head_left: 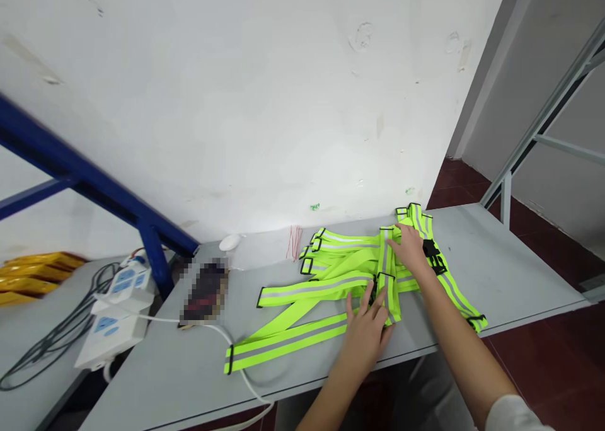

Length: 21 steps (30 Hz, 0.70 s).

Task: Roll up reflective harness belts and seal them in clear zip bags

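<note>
Neon-yellow reflective straps [302,290] with grey stripes and black buckles lie across the grey table, several of them overlapping in a loose pile. My left hand [366,330] rests on the pile's near side, its fingers spread over a folded reflective strap [386,254] by its lower slider. Farther back, my right hand [409,249] has its thumb and fingers closed on the upper end of that same strap, partly covering it. Just right of my right wrist are a black clip buckle [433,254] and another strap [458,297] stretching toward the table's front edge.
A white cable [215,327] runs from the power strips [116,321] over the table's left part. A pixelated item [204,292], a white oval object [229,242] and thin red ties [293,242] lie along the back. A blue metal frame [154,254] stands left; yellow packets [35,276] lie beyond.
</note>
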Each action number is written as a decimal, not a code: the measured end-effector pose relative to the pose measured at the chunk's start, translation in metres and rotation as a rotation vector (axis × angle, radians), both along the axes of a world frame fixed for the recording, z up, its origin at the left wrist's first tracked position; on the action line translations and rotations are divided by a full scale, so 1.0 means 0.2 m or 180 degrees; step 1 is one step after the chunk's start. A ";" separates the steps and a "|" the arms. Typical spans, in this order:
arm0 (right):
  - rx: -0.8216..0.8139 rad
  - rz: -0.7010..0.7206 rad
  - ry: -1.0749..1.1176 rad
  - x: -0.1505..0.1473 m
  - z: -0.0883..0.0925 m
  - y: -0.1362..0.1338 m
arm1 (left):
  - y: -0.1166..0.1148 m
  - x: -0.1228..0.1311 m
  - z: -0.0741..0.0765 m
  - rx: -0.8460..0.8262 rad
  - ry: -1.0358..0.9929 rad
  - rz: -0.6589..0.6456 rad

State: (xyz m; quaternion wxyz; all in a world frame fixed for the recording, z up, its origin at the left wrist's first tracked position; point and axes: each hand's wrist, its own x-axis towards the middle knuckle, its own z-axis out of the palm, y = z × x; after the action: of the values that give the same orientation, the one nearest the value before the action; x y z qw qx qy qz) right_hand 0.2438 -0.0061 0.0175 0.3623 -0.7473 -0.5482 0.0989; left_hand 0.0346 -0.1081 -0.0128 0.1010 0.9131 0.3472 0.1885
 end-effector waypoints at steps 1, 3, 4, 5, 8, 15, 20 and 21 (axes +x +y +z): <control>-0.0096 0.0004 -0.0004 0.01 0.01 0.04 | 0.00 0.00 0.00 -0.0081 0.0004 -0.0006; -0.0241 0.0036 0.0006 0.02 0.03 0.10 | 0.00 0.01 0.01 -0.0217 -0.0043 -0.0012; -0.0280 0.0067 0.0014 0.01 0.04 0.12 | -0.01 0.01 0.01 -0.0265 -0.0071 -0.0013; -0.0288 0.0105 0.0023 0.00 0.06 0.13 | -0.01 0.01 0.01 -0.0299 -0.0093 -0.0013; -0.0126 0.0271 0.0066 -0.04 0.12 0.10 | -0.01 0.01 0.02 -0.0323 -0.0106 -0.0013; 0.0333 0.1160 0.0342 -0.12 0.24 -0.39 | -0.01 0.03 0.03 -0.0362 -0.0166 0.0119; 0.0342 0.1438 0.0465 -0.17 0.13 -0.79 | 0.02 0.07 0.06 -0.0485 0.0065 0.0330; 0.0361 0.1474 0.0432 -0.18 0.09 -0.84 | 0.02 0.08 0.08 -0.0529 0.0147 0.0326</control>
State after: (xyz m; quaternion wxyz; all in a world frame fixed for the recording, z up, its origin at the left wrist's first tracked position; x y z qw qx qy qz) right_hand 0.2087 -0.1738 0.0362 0.4074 -0.5718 -0.6839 0.1984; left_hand 0.0497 -0.1044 0.0023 0.1586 0.8867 0.4100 0.1429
